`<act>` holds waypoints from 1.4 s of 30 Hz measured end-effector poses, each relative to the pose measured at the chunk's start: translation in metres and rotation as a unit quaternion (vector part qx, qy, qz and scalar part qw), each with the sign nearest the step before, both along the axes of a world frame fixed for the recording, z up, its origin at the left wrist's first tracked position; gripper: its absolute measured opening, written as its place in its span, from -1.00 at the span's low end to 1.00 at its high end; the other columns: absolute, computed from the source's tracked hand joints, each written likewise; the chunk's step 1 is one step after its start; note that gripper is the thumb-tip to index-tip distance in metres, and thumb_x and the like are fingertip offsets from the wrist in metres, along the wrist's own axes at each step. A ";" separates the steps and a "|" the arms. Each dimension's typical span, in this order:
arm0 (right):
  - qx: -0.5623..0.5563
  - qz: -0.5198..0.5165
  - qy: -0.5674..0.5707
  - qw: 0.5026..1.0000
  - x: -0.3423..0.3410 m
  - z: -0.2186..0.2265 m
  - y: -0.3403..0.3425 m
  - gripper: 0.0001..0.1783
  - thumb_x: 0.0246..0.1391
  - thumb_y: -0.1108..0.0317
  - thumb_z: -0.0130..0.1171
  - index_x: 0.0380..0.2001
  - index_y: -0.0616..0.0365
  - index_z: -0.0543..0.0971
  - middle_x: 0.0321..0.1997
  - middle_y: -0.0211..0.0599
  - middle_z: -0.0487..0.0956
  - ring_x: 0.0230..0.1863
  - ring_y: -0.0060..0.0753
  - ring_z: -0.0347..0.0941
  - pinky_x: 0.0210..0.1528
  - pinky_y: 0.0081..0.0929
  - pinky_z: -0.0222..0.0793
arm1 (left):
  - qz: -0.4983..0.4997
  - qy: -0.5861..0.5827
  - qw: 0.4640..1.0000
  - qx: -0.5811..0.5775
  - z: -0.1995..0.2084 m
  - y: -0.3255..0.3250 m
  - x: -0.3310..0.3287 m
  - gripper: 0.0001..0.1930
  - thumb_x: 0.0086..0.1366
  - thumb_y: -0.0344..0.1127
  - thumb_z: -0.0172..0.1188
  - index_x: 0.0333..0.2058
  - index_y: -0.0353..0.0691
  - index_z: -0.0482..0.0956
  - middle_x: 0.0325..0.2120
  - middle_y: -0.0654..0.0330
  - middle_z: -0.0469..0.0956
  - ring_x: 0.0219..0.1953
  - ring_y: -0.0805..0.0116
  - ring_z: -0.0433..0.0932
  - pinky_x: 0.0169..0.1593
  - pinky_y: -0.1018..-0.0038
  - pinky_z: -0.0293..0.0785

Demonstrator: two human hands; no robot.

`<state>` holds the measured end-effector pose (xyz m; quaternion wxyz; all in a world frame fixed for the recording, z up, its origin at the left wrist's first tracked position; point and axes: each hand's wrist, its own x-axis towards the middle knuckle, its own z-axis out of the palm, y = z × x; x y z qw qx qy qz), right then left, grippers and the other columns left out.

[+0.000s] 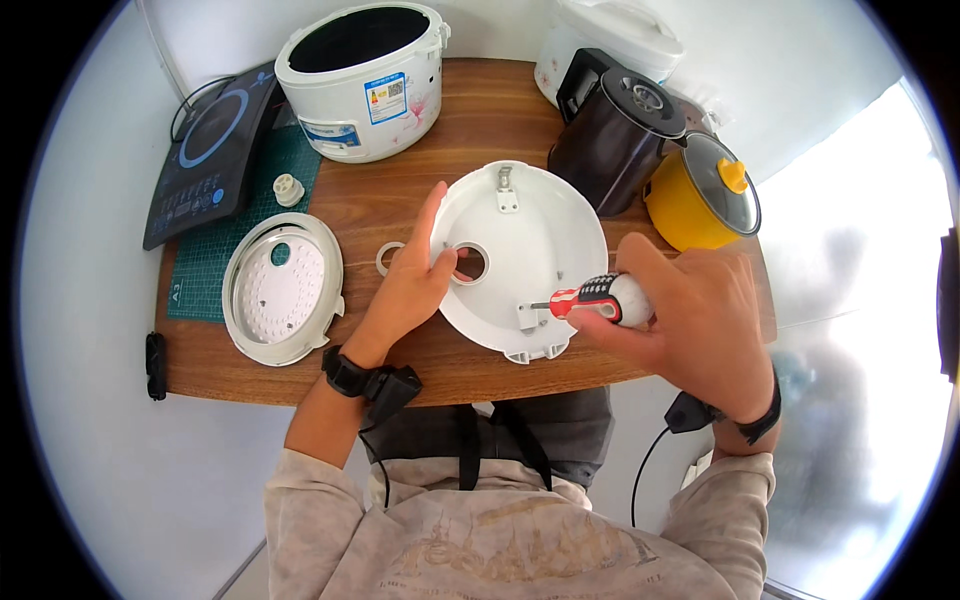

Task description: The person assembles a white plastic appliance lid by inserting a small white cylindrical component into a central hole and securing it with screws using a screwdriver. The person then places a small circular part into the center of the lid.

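A white round plastic lid shell [545,225] lies hollow side up in front of me, with a round hole near its left side. My left hand [415,280] grips its left rim, and some of its fingers show through the hole. In my right hand [700,310] is a short screwdriver [612,299] with a red, black and white handle. Its shaft points left, and the tip is at a small white bracket [527,316] near the shell's front edge. A metal-and-white hinge piece [507,190] sits at the shell's far edge. Beside my left wrist lies a white ring [386,259].
On the left are a perforated inner lid [285,300], a white cap [288,190], a green cutting mat [195,285] and an induction cooker [215,160]. Behind stand a rice cooker body [345,110], a white cooker [620,40], a dark kettle [615,140] and a yellow pot [690,205].
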<state>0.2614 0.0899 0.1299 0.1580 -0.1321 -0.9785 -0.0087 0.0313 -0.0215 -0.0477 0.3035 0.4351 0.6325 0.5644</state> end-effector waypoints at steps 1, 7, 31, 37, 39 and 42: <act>0.031 -0.001 0.015 0.999 0.000 -0.006 -0.002 -0.56 0.00 -0.03 0.37 -0.42 0.09 0.45 -0.86 -0.36 0.31 -0.77 -0.17 0.36 -0.66 -0.34 0.22 | -0.005 0.017 1.000 0.006 -0.002 0.001 -0.002 -0.24 0.36 -0.57 -0.09 0.47 -0.10 -0.14 0.27 -0.06 0.30 0.05 0.22 0.55 0.10 0.34 0.51; -0.060 -0.012 0.037 0.997 -0.005 -0.010 0.004 -0.60 0.01 0.06 0.37 -0.27 0.10 0.47 -0.56 -0.31 0.52 -0.62 -0.13 0.48 -0.56 -0.32 0.35 | -0.007 -0.007 1.000 -0.004 -0.002 0.001 -0.002 -0.25 0.36 -0.60 -0.10 0.46 -0.12 -0.14 0.29 -0.02 0.26 0.03 0.25 0.54 0.03 0.37 0.59; -0.249 0.152 0.026 0.956 -0.007 -0.013 0.029 -0.60 -0.02 0.45 0.42 -0.16 0.12 0.43 -0.30 -0.22 0.57 -0.53 -0.18 0.51 -0.44 -0.36 0.42 | 0.034 -0.012 0.999 -0.021 0.002 0.002 0.003 -0.25 0.35 -0.59 -0.13 0.46 -0.13 -0.16 0.26 -0.09 0.31 -0.02 0.25 0.59 -0.05 0.40 0.63; -0.260 0.081 0.067 0.960 0.000 -0.020 0.017 -0.59 0.00 0.43 0.41 -0.15 0.13 0.41 -0.30 -0.23 0.57 -0.49 -0.15 0.51 -0.45 -0.34 0.41 | 0.036 -0.011 0.999 -0.001 0.002 0.002 0.006 -0.25 0.33 -0.62 -0.12 0.46 -0.15 -0.11 0.27 -0.03 0.28 -0.05 0.31 0.55 -0.10 0.44 0.65; -0.251 0.064 0.077 0.963 0.000 -0.022 0.012 -0.59 0.00 0.43 0.43 -0.14 0.15 0.43 -0.28 -0.23 0.59 -0.43 -0.17 0.55 -0.42 -0.38 0.45 | 0.038 -0.018 0.999 -0.004 0.001 0.001 0.004 -0.26 0.33 -0.62 -0.11 0.46 -0.16 -0.10 0.26 -0.03 0.31 -0.06 0.31 0.56 -0.09 0.44 0.65; -0.249 0.034 0.085 0.964 0.001 -0.024 0.004 -0.58 0.00 0.41 0.44 -0.12 0.17 0.45 -0.25 -0.20 0.60 -0.38 -0.18 0.57 -0.38 -0.42 0.49 | 0.044 0.001 0.999 -0.006 0.003 0.001 0.005 -0.26 0.33 -0.61 -0.10 0.45 -0.16 -0.08 0.23 -0.02 0.35 -0.06 0.31 0.57 -0.09 0.43 0.65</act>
